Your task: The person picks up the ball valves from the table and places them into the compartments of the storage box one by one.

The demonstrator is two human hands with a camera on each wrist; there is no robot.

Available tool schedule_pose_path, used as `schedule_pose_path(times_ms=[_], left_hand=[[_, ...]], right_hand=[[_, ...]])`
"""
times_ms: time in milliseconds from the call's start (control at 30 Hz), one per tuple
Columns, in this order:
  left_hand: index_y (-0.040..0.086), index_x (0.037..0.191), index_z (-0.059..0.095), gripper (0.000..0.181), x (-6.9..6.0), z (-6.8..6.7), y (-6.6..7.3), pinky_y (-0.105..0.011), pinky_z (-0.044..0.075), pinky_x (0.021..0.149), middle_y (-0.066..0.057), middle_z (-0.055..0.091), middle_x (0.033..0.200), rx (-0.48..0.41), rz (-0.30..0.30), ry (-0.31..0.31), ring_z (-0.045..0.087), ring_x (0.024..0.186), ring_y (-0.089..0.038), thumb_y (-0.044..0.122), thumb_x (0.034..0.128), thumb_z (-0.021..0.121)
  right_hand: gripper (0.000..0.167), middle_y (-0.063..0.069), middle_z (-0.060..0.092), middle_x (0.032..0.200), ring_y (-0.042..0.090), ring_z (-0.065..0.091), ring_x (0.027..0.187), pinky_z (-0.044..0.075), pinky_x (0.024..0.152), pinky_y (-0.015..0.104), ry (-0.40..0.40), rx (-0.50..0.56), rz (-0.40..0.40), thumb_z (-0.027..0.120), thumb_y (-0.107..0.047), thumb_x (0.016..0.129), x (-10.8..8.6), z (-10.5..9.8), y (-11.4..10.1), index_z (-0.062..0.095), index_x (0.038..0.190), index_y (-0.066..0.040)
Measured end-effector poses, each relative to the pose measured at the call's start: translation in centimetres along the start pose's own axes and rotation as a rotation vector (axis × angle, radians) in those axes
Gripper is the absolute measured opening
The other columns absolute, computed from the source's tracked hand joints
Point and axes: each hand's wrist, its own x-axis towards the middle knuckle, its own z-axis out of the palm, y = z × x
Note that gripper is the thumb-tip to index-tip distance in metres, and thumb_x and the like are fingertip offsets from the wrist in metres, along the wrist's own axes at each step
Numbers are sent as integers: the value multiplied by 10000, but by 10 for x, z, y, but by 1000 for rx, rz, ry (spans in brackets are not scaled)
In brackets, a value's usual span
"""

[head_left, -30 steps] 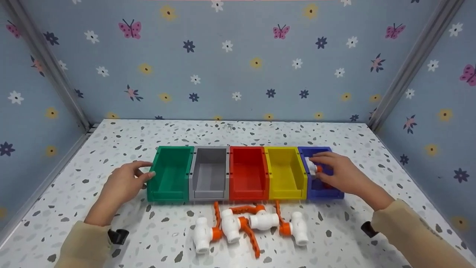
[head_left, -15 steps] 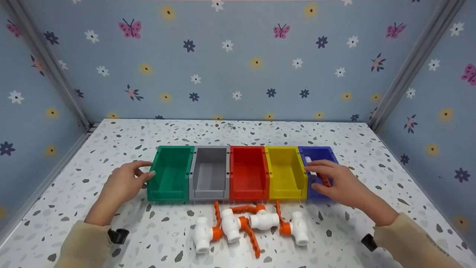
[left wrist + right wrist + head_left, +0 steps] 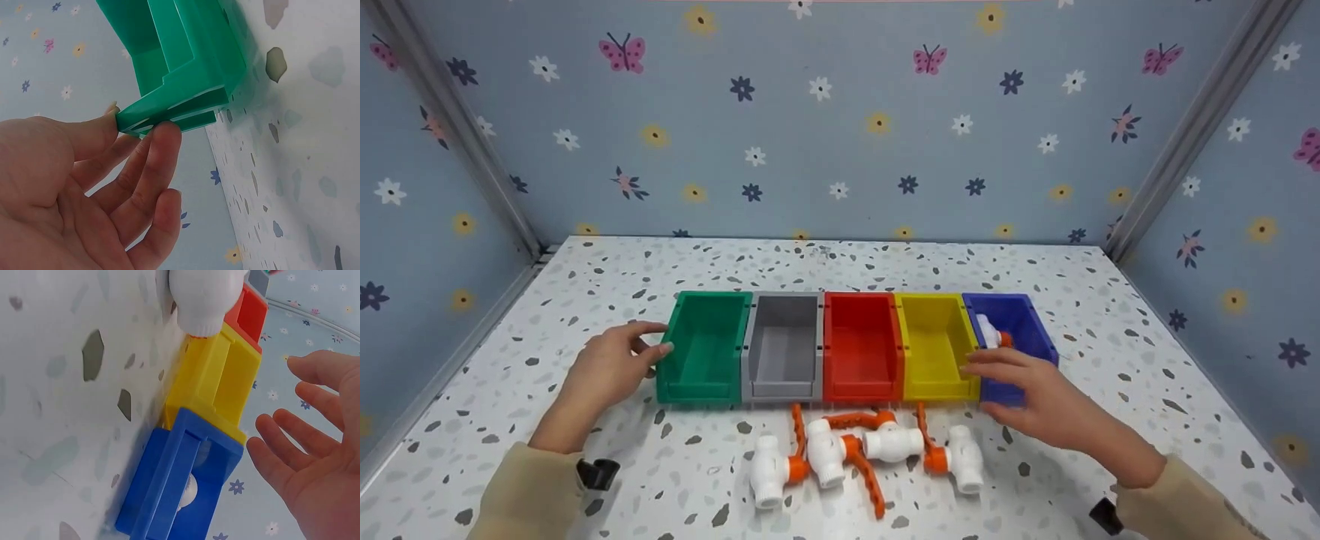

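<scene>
My left hand (image 3: 611,367) pinches the left side wall of the green bin (image 3: 701,391); in the left wrist view the thumb (image 3: 95,135) lies on one side of the edge and fingers on the other. At the row's right end stands the blue bin (image 3: 1041,337), with a white ball valve (image 3: 988,331) with an orange part inside it, partly hidden. Over the front of that bin hovers my right hand (image 3: 1042,397), fingers apart and holding nothing. In the right wrist view the white end of the valve (image 3: 188,492) shows inside the bin.
Between green and blue stand a grey bin (image 3: 782,391), a red bin (image 3: 861,393) and a yellow bin (image 3: 941,390). Several white valves with orange handles, one valve (image 3: 767,472) at the left end, lie before the row. A patterned wall (image 3: 840,150) rises behind.
My right hand has let go of the valve in the blue bin and drawn back toward the front. The left hand stays on the green bin.
</scene>
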Motion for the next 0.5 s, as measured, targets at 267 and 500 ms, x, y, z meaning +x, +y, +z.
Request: schedule_pose_path(times_ms=[267,500], left_hand=[[25,1448,478,493,-3,1,0,-359,474,636,-183,645,1057,5,-2,15,674,878,-277,287,1039,559],[29,1452,472,495,-2,0,1,-371,485,652,-188,639,1075,7,-5,2,671,894,-284,291,1040,556]], right_hand=[[496,-24,582,1364,202,569,1219,525,917,418,-79,57,1,800,-146,858,-9,10,-8,650,1319,-251],[537,2,550,1415,203,539,1257,499,950,474,-204,86,43,776,-325,888,-17,17,-17,586,1390,-330]])
